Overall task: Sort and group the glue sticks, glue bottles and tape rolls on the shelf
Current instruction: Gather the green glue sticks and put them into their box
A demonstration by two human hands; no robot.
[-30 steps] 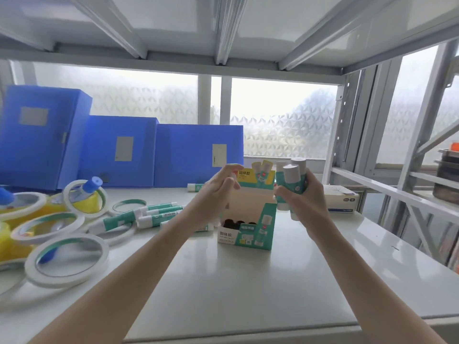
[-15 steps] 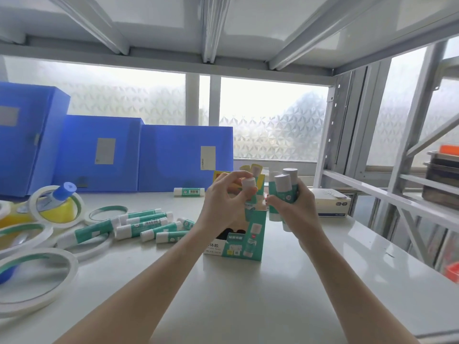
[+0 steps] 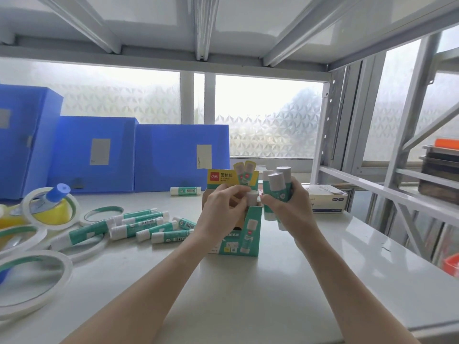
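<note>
**Glue sticks being held over the display box on the shelf**

At far left, tape rolls (image 3: 32, 276) are lying flat on the shelf (image 3: 248, 294), some overlapping; a glue bottle (image 3: 53, 204) with a blue cap is sitting among them, tilted. Behind them, blue file boxes (image 3: 181, 157) are standing along the window. Right of the rolls, loose glue sticks (image 3: 139, 225) are lying on their sides in a cluster, well apart from both hands; one more stick (image 3: 185, 190) is lying alone near the file boxes.

At centre, the box (image 3: 244, 234) is standing upright with its yellow header card raised. The left hand (image 3: 223, 214) is hovering directly over the box opening, fingers curled and pinching a single stick (image 3: 252, 197) by its white cap; the stick is pointing down into the box.

Just beside it, the right hand (image 3: 290, 209) is gripping a bundle (image 3: 278, 187) of several sticks, caps up, fingers wrapped around their teal bodies. The bundle is being held at the box's right edge, above the shelf.

Further right, a white carton (image 3: 325, 201) is resting on the shelf behind the right hand.
</note>
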